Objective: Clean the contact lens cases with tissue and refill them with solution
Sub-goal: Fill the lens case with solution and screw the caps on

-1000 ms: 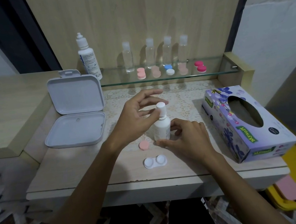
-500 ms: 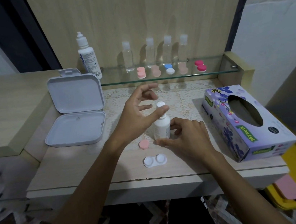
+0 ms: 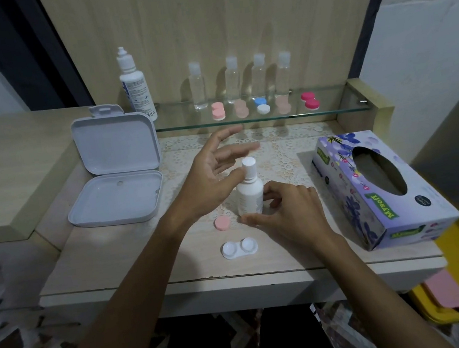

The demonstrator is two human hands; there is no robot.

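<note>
A person's right hand grips one small white solution bottle upright on the surface; left hand spread loose beside its cap, above one uncapped lens case and one pink cap.

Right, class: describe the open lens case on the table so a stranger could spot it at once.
Start at the tissue box and look left, past the hands. Near the table's front edge lies the open lens case: white, two joined round cups, no caps. The pink cap beside it is one flat disc.
</note>
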